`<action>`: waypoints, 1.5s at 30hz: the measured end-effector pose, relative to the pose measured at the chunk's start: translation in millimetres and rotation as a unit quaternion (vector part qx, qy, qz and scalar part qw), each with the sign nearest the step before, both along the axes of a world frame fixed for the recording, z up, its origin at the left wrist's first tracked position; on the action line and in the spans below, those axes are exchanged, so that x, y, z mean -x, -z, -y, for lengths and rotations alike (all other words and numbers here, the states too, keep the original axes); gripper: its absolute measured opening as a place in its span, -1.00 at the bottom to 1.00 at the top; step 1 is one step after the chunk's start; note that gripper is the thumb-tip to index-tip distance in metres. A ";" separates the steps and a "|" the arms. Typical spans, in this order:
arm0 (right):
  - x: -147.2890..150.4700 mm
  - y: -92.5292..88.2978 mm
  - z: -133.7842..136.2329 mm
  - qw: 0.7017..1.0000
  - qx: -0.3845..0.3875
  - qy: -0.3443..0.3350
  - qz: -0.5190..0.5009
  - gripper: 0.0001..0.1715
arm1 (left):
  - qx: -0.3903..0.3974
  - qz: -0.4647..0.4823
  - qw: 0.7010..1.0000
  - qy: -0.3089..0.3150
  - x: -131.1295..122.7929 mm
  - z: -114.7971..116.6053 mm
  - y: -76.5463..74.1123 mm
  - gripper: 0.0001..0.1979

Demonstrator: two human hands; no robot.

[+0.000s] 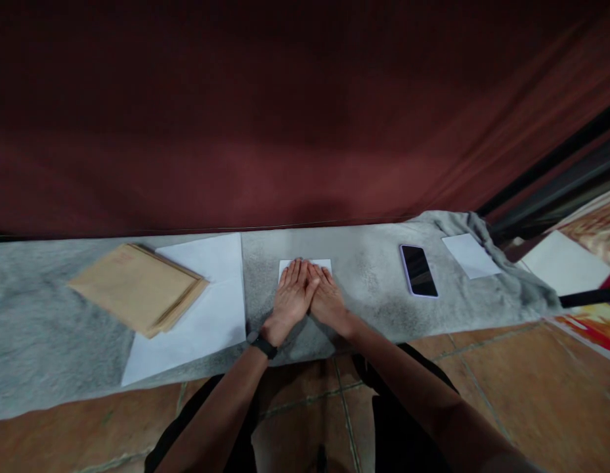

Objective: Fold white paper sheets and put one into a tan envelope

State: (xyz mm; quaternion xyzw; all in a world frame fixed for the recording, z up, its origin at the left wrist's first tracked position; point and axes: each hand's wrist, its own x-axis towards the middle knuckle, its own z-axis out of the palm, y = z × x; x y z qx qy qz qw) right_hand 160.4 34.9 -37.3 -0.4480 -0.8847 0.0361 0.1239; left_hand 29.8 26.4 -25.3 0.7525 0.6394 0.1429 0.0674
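A small folded white paper (320, 265) lies on the grey cloth (364, 276) in the middle of the bench. My left hand (289, 299) and my right hand (328, 300) rest flat on it side by side, fingers stretched out and together, covering most of it. A dark band sits on my left wrist. Only the paper's far edge shows beyond my fingertips.
A stack of brown envelopes (137, 286) lies on large white sheets (211, 309) at the left. A dark phone (418, 270) and another small folded white paper (471, 255) lie to the right. A dark red curtain hangs behind the bench. Tiled floor lies below.
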 end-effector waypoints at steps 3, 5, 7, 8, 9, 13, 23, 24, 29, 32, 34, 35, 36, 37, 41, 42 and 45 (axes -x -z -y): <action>-6.2 -0.8 -5.8 0.999 -0.005 0.031 -0.004 -0.32 | -0.008 -0.024 0.999 -0.023 2.4 -1.5 3.3 -0.33; -11.0 -0.1 -9.5 0.999 -0.010 0.048 -0.013 -0.34 | -0.016 -0.037 0.998 -0.039 4.8 -0.8 5.2 -0.33; -15.9 1.3 -12.5 0.998 -0.014 0.063 -0.021 -0.35 | -0.022 -0.045 0.997 -0.053 7.3 0.3 7.4 -0.31; -18.3 2.1 -13.8 0.997 -0.017 0.072 -0.024 -0.34 | -0.025 -0.047 0.997 -0.061 8.6 0.9 8.3 -0.30; -20.9 2.8 -15.0 0.996 -0.018 0.082 -0.026 -0.34 | -0.029 -0.048 0.996 -0.071 9.8 1.5 8.7 -0.30; -31.6 3.5 -19.6 0.990 -0.024 0.139 -0.024 -0.32 | -0.045 -0.051 0.992 -0.110 14.9 4.6 3.1 -0.35; -46.0 -7.4 -24.7 0.986 -0.003 0.169 -0.003 -0.35 | -0.049 0.001 0.992 -0.113 31.4 7.8 -14.7 -0.48; -46.2 -8.7 -24.9 0.985 -0.001 0.172 -0.003 -0.35 | -0.048 0.005 0.993 -0.112 32.3 8.6 -14.2 -0.49; -39.0 -14.4 -22.1 0.987 0.015 0.156 -0.030 -0.34 | -0.070 0.008 0.992 -0.100 25.5 13.1 -9.1 -0.52; -23.8 -14.6 -14.9 0.994 0.037 0.082 -0.060 -0.34 | -0.076 0.012 0.996 -0.039 11.0 14.8 -1.9 -0.49; -12.9 -13.4 -9.7 0.996 0.055 0.037 -0.066 -0.34 | -0.055 -0.001 0.998 -0.001 0.9 16.1 3.2 -0.43; -8.6 -12.5 -7.9 0.996 0.063 0.027 -0.063 -0.34 | -0.044 -0.012 0.999 0.009 -3.1 16.6 5.3 -0.40; -5.6 -11.6 -6.7 0.996 0.068 0.025 -0.057 -0.34 | -0.035 -0.023 0.999 0.013 -6.1 16.9 6.8 -0.38; -4.1 -10.7 -6.3 0.996 0.070 0.029 -0.051 -0.33 | -0.028 -0.033 0.999 0.015 -7.9 17.0 7.8 -0.36; -9.5 -5.9 -9.9 0.996 0.051 0.058 -0.035 -0.33 | -0.023 -0.042 0.999 0.005 -6.1 14.8 7.8 -0.37; -12.3 -4.6 -11.0 0.997 0.040 0.062 -0.037 -0.33 | -0.025 -0.040 0.999 0.000 -4.4 14.0 7.3 -0.38; -19.9 -1.0 -13.1 0.997 0.008 0.067 -0.042 -0.33 | -0.025 -0.042 0.999 -0.017 1.8 12.5 5.7 -0.38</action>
